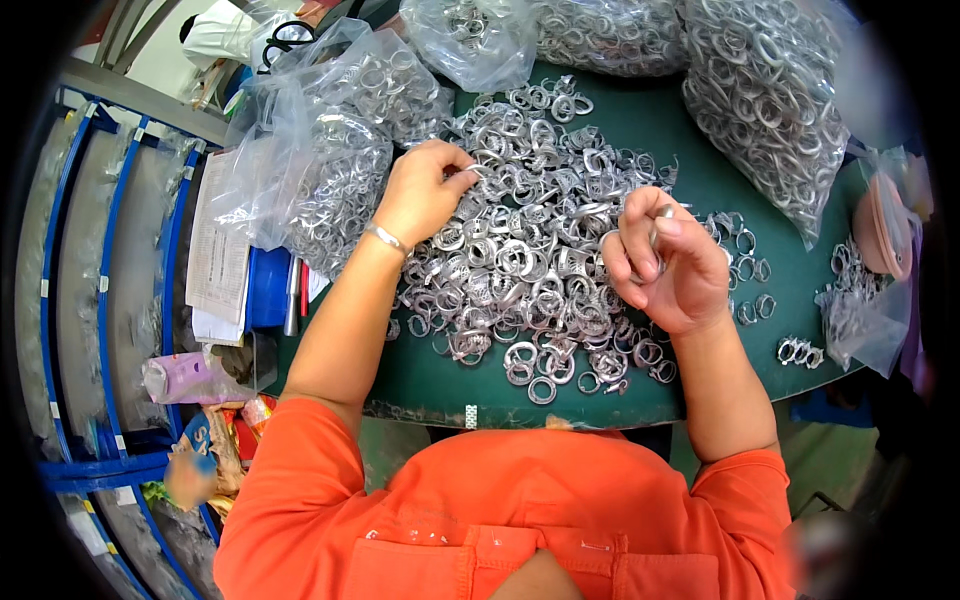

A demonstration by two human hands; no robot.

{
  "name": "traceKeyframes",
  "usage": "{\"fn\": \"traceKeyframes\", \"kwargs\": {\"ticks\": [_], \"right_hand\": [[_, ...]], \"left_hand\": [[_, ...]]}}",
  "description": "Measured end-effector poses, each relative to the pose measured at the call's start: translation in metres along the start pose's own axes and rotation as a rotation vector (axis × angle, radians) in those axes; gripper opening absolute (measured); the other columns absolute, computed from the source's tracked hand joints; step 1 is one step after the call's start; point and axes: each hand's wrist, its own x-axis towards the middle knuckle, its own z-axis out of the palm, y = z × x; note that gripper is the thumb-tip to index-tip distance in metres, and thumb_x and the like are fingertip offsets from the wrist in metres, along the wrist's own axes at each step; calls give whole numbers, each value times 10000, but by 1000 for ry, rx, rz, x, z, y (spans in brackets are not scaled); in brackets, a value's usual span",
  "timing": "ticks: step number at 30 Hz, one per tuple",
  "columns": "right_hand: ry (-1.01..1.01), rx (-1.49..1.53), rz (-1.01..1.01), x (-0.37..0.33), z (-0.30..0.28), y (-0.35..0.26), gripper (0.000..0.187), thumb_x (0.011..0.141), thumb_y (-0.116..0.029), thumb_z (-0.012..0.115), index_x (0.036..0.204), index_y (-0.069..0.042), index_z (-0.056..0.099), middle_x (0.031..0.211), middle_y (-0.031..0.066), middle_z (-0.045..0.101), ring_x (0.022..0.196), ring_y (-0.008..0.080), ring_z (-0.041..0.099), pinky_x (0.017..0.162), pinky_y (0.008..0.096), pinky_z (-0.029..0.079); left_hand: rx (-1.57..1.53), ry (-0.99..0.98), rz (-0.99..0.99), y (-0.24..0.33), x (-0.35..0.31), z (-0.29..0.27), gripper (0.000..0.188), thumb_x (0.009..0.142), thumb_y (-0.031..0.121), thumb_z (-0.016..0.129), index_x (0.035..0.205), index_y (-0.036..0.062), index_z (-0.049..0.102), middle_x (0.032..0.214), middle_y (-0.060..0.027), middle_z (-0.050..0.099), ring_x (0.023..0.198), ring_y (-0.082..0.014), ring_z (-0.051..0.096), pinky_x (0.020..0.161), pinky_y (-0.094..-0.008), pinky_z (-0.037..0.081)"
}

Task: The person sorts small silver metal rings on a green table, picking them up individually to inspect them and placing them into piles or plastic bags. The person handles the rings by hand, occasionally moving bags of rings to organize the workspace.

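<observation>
A short row of silver rings (pixel 800 352) lies apart on the tabletop (pixel 735 180). The right hand (pixel 668 252) curls around a small metal piece (pixel 664 212); the large loose ring heap (pixel 540 245) seems mostly left to do. The left hand (pixel 428 190) pinches at its edge, grip unclear. Beyond, clear bags (pixel 770 110) hold more.

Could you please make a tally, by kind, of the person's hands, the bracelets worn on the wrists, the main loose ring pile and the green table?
Hands: 2 (left hand, right hand)
Bracelets: 1 (silver bracelet)
Main ring pile: 1
Green table: 1
Total: 5
</observation>
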Motion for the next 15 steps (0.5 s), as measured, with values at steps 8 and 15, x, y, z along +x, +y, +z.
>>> {"fn": "traceKeyframes", "kwargs": {"ticks": [8, 15], "right_hand": [[165, -435, -63, -2, 15, 4, 163, 852, -51, 637, 1011, -13, 632, 870, 83, 651, 750, 142, 637, 524, 209, 471], [187, -1414, -392, -1, 21, 20, 267, 801, -64, 718, 1055, -25, 645, 873, 59, 633, 781, 131, 611, 674, 251, 488]], "left_hand": [[-839, -21, -250, 42, -24, -2, 130, 851, 78, 697, 926, -16, 652, 787, -43, 659, 703, -98, 602, 644, -233, 479], [-705, 292, 225, 83, -44, -3, 118, 833, 56, 706, 893, -29, 651, 768, -50, 623, 663, -99, 603, 591, -241, 493]]}}
